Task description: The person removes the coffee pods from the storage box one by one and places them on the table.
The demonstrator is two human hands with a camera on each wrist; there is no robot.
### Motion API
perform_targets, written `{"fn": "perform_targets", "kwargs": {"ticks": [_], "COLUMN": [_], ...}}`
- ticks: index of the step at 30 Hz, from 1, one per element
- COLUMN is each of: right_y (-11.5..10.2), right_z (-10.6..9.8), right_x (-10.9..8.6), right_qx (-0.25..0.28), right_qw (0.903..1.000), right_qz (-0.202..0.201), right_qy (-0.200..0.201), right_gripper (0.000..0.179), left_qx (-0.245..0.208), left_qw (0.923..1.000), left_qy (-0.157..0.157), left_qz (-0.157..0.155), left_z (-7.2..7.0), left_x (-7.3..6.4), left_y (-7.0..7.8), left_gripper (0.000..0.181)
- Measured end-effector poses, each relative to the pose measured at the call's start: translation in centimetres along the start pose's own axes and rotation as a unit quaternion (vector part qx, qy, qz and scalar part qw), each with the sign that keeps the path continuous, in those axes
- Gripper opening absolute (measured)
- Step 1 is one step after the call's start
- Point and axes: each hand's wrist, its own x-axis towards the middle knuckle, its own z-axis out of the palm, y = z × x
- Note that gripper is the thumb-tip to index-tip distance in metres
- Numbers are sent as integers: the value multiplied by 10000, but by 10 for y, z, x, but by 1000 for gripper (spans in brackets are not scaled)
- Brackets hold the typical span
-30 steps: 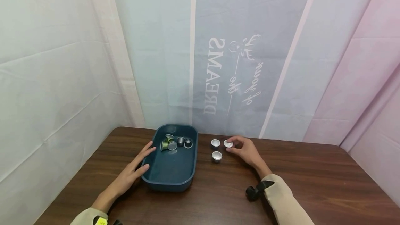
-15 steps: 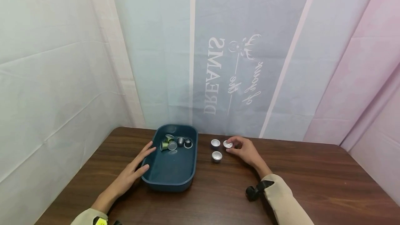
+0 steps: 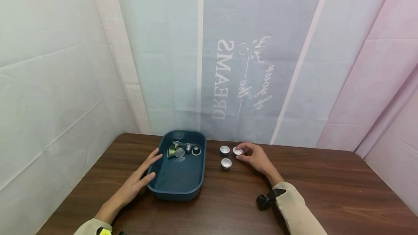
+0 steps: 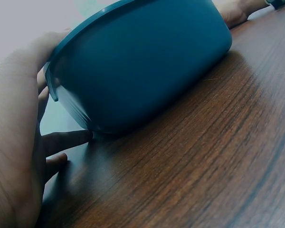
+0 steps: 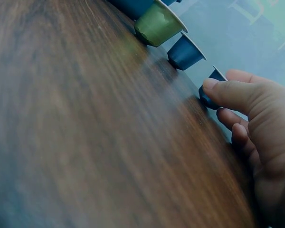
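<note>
My right hand [image 3: 256,158] pinches a coffee capsule [image 3: 237,151] by its rim, between thumb and forefinger, at the far side of the table. The right wrist view shows this capsule as dark blue [image 5: 207,97], bottom down and foil lid up, partly hidden by the thumb. Two more capsules stand lid up to its left: a blue one [image 5: 186,52] and a green one [image 5: 156,26]. My left hand [image 3: 134,184] rests with spread fingers against the left rim of a dark blue plastic bin [image 3: 176,196]. Its lower fingers reach under the rim beside the outer wall [image 4: 137,66].
Inside the bin's far half lie several loose capsules, among them a green one [image 3: 171,152] and a dark grey one [image 3: 188,148]. The brown wooden table [image 3: 228,209] meets a hanging printed cloth [image 3: 254,82] at its back edge.
</note>
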Motion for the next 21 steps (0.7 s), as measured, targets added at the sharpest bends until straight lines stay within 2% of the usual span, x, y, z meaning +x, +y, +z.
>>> {"fn": "perform_targets", "kwargs": {"ticks": [10, 21], "right_y": [1, 1], "right_z": [0, -1], "right_x": [-1, 0], "right_qx": [-92, -50], "right_qw": [9999, 9999], "right_qz": [45, -94], "right_qy": [-29, 6], "right_gripper": [22, 24], "left_qx": [36, 13], "left_qw": [10000, 10000], "left_qy": [7, 23], "left_qz": [-27, -28], "left_z": [1, 0], "left_x": [0, 0], "left_y": [0, 1], "left_gripper": [58, 58]}}
